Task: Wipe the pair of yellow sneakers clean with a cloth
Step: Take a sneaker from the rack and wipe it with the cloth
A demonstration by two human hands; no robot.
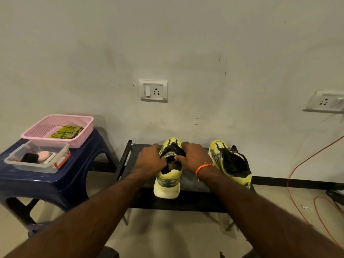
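Both hands flank the nearer yellow-and-black mesh sneaker (168, 175), which stands heel toward the viewer on the low black metal rack (188, 202). The left hand (151, 158) and right hand (193, 155) clasp its collar beside the tongue, probably to steady or lift it. Its partner, the second yellow sneaker (229, 162), rests just beside it. The yellow checked cloth (66, 131) waits untouched in the pink plastic basket (37, 135) on the blue plastic stool (55, 183), within reach.

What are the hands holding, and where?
Both the left hand and right hand grip one yellow sneaker by its sides, near the tongue.
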